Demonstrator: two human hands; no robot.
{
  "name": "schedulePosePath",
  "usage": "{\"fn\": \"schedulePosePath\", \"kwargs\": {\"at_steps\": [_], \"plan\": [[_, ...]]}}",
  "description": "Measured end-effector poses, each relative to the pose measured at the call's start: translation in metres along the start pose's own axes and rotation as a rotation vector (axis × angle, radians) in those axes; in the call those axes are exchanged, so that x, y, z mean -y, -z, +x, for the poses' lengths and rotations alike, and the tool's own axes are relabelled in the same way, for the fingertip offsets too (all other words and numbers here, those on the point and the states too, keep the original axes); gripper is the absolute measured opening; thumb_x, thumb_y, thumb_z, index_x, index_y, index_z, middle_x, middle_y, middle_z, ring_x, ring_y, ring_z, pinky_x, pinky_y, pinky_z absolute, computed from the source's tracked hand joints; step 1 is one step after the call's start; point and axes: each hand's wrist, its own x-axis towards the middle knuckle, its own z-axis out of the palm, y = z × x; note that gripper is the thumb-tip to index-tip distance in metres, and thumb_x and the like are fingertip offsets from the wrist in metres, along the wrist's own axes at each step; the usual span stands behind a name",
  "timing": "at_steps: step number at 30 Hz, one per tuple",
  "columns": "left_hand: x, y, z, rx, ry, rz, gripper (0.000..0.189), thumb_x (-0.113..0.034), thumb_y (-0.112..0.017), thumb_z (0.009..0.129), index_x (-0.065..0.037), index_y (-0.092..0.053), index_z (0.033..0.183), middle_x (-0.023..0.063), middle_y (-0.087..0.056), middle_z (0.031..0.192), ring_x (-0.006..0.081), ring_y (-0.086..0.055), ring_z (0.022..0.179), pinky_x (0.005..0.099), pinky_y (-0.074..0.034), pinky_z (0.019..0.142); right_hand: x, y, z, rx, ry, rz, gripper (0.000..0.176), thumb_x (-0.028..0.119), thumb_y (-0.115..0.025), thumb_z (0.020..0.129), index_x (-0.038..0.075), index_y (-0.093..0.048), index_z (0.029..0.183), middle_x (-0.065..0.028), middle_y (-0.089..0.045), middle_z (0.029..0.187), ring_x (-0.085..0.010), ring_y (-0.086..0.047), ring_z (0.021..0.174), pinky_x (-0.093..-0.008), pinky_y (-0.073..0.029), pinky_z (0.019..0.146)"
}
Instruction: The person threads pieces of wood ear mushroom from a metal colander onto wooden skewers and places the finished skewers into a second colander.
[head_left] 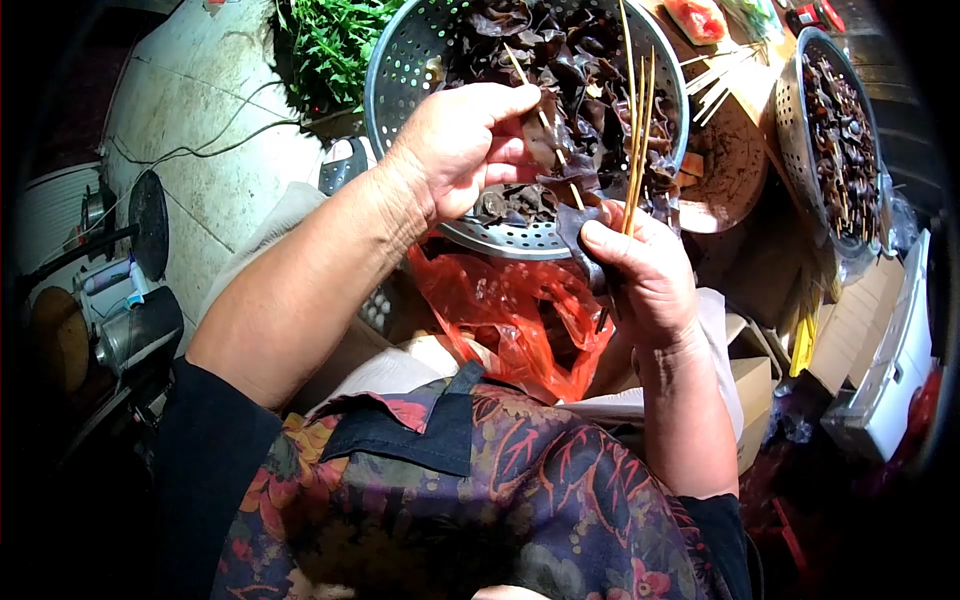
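My left hand [465,145] pinches a dark piece of wood-ear mushroom [545,140] threaded on a bamboo skewer [545,120], just over the metal colander [410,50]. My right hand [645,275] grips a bundle of bamboo skewers [636,120] pointing up, with a dark mushroom piece [580,225] pressed under its thumb. The colander is heaped with dark wood-ear mushrooms [570,60]. Both hands meet at the colander's near rim.
A red plastic bag [500,310] lies below the colander. A second colander [795,110] at the right holds finished skewers. Green leaves [335,40] sit at the top left, a round wooden board [730,160] and loose skewers [712,90] between the colanders. Cardboard boxes [850,320] stand at the right.
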Motion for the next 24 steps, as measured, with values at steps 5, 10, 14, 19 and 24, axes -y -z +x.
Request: {"fn": "schedulePosePath", "kwargs": {"at_steps": [5,10,14,19,24], "plan": [[0.002,0.003,0.004,0.067,0.003,-0.009,0.021,-0.024,-0.054,0.089,-0.004,-0.059,0.092,0.0062,-0.063,0.079,0.0144,-0.062,0.067,0.0267,-0.053,0.061,0.003,-0.001,0.0,-0.008,-0.012,-0.027,0.011,0.009,-0.06,0.083,0.001,-0.057,0.091,-0.0014,-0.059,0.077,-0.0054,-0.054,0.06,-0.017,-0.043,0.052],[-0.019,0.006,0.01,-0.082,-0.049,0.137,0.031,-0.029,-0.057,0.087,-0.003,-0.052,0.103,0.0053,-0.06,0.081,0.0138,-0.062,0.072,0.0279,-0.053,0.063,0.012,0.004,-0.001,-0.033,0.051,-0.024,0.011,0.011,-0.059,0.084,0.002,-0.057,0.091,0.0,-0.059,0.075,-0.0043,-0.053,0.058,-0.0165,-0.043,0.052],[-0.015,0.04,0.029,-0.11,-0.155,0.699,0.015,-0.018,-0.064,0.08,-0.004,-0.061,0.086,0.0027,-0.059,0.075,0.0089,-0.061,0.069,0.022,-0.051,0.063,0.013,0.002,-0.002,-0.041,0.075,0.014,0.01,0.009,-0.059,0.085,0.002,-0.057,0.091,-0.0006,-0.059,0.076,-0.0053,-0.054,0.059,-0.0171,-0.045,0.055],[0.022,0.039,0.024,0.09,-0.1,1.724,0.036,-0.025,-0.069,0.069,-0.006,-0.065,0.1,0.0158,-0.065,0.09,0.0287,-0.063,0.082,0.0359,-0.049,0.079,0.011,0.004,-0.001,-0.024,0.067,0.016,0.012,0.008,-0.061,0.084,0.001,-0.057,0.093,-0.0007,-0.059,0.076,-0.0056,-0.054,0.06,-0.0179,-0.045,0.055],[0.027,0.031,0.019,0.145,-0.039,1.778,0.034,-0.019,-0.067,0.069,-0.006,-0.064,0.101,0.0158,-0.065,0.089,0.0292,-0.063,0.085,0.036,-0.049,0.076,0.01,0.001,-0.003,-0.056,0.07,-0.03,0.011,0.008,-0.061,0.084,0.002,-0.057,0.091,0.0003,-0.058,0.074,-0.0051,-0.053,0.059,-0.0173,-0.043,0.053]]}}
